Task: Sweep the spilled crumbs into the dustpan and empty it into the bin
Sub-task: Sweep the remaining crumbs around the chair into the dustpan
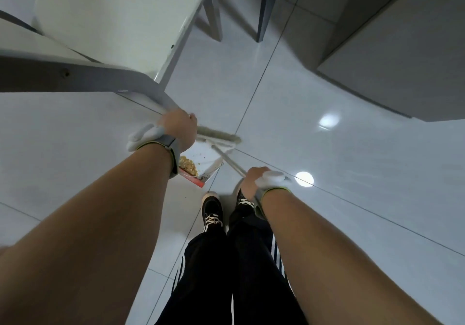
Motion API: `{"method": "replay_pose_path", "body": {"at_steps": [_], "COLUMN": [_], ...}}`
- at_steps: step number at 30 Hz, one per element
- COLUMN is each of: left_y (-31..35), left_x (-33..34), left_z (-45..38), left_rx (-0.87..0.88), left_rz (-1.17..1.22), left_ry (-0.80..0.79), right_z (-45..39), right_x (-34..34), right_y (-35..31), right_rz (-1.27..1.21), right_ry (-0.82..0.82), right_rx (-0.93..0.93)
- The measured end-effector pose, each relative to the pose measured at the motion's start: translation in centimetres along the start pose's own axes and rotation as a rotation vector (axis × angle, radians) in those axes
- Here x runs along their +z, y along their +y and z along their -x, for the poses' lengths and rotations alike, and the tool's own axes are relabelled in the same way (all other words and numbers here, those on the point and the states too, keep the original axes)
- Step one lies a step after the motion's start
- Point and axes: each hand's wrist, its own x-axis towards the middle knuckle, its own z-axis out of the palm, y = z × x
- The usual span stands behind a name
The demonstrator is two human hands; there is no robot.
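White floor tiles (327, 161) fill the view. Dustpan (201, 159) sits tilted just beyond the shoes, presumably to keep crumbs (188, 165) pooled at its near-left corner. Broom head (219, 138) guards its far lip. Left hand (179, 129) apparently grips the dustpan handle; right hand (254, 181) is closed around the broomstick (230, 161).

The dustpan (206, 163) rests on the tiled floor (327, 173) just ahead of the person's shoes (212, 210), with a heap of crumbs (188, 166) in its left part. The broom head (219, 138) lies along the pan's far edge, its handle (230, 163) slanting back to the right. A chair (113, 35) stands ahead on the left, a cabinet (402, 60) ahead on the right.
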Motion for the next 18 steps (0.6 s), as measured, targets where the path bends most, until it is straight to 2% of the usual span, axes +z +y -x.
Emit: {"method": "replay_pose_path", "body": {"at_steps": [2,3,9,11,15,18], "left_y": [-0.1,0.0,-2.5,-4.9,-8.0,-8.5], "left_x": [-0.4,-0.4,-0.6,-0.3,-0.3,-0.5], "left_z": [0.6,1.2,2.8,3.5,3.6,3.9], "left_rx": [-0.055,-0.100,-0.066,0.010,-0.014,-0.059], "left_rz": [-0.027,-0.002,-0.071,-0.086,-0.108,-0.064], "left_ry": [-0.036,-0.056,-0.078,-0.080,-0.085,-0.052], "right_z": [0.8,1.4,2.2,1.7,0.8,0.8], "right_x": [1.5,2.2,2.7,2.6,3.0,3.7], "right_y": [0.7,1.2,4.2,4.4,2.9,0.8], "right_rz": [-0.001,-0.016,-0.026,-0.076,-0.217,-0.302], "right_ry": [-0.124,-0.127,0.082,0.156,0.196,0.152], "right_rx": [-0.007,0.000,0.107,0.154,0.236,0.277]}}
